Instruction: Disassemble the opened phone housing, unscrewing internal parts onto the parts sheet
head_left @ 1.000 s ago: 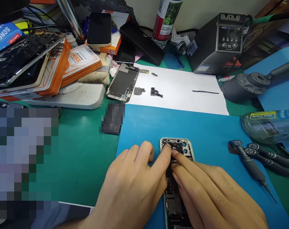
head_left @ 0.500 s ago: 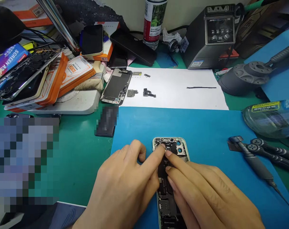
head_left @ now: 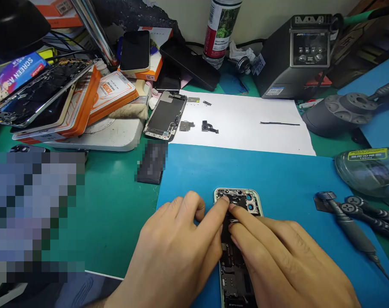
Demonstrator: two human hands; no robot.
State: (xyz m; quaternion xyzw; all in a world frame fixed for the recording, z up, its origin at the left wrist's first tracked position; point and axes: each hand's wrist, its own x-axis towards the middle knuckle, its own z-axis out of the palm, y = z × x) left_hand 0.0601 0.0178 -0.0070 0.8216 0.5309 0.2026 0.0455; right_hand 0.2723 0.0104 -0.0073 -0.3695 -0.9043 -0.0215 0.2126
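Note:
An opened phone body with its circuit parts exposed lies lengthwise on a blue mat. My left hand rests at the phone's left side, its index fingertip pressed down near the top of the board, the other fingers curled. My right hand covers the phone's right side, its index fingertip meeting the left one over a small part on the board. What lies under the fingertips is too small to make out.
A white sheet behind the mat bears a removed screen, small metal parts, a camera module and a thin black strip. Screwdrivers lie right. Stacked phones and orange boxes sit left; a black station stands behind.
Both hands stay on the top of the phone board with fingertips together. Only the camera view shifts slightly; the fingertips barely move.

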